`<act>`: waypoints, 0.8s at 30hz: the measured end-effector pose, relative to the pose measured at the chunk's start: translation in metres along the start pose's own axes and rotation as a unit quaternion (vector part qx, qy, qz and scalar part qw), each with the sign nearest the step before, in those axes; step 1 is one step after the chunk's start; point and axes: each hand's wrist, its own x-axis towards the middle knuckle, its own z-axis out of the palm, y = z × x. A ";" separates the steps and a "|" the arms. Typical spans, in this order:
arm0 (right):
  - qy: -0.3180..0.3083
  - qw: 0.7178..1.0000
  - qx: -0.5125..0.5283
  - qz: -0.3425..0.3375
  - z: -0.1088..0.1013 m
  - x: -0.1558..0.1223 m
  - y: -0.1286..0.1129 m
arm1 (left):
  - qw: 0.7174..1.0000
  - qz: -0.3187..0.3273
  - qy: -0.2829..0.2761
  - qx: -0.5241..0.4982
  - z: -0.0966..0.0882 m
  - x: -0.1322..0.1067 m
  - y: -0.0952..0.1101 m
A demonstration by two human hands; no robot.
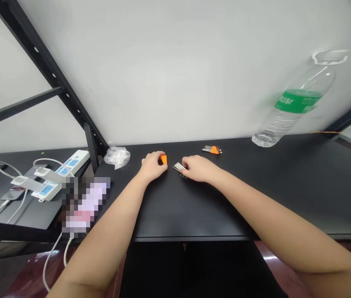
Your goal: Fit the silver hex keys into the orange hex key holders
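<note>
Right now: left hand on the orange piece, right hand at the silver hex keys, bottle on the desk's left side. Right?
No: the head view shows the bottle on the desk's right side. Left hand on the orange piece and right hand at the silver hex keys stand.

The only view looks out from the person's head, facing forward and down across the counter [271,186] from close above it. The left hand [152,166] and right hand [198,169] sit near the frame's center, with the wall [175,70] filling the upper half.
</note>
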 end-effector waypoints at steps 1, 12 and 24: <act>-0.002 1.000 0.002 0.005 0.000 0.000 -0.001 | 1.000 -0.001 0.000 0.000 0.000 0.000 0.000; -0.013 0.999 0.029 0.028 -0.002 0.000 0.000 | 1.000 -0.001 -0.007 0.013 0.001 0.001 0.001; -0.031 0.996 0.052 0.060 -0.001 0.003 -0.002 | 1.000 0.005 -0.006 0.017 0.003 0.002 0.000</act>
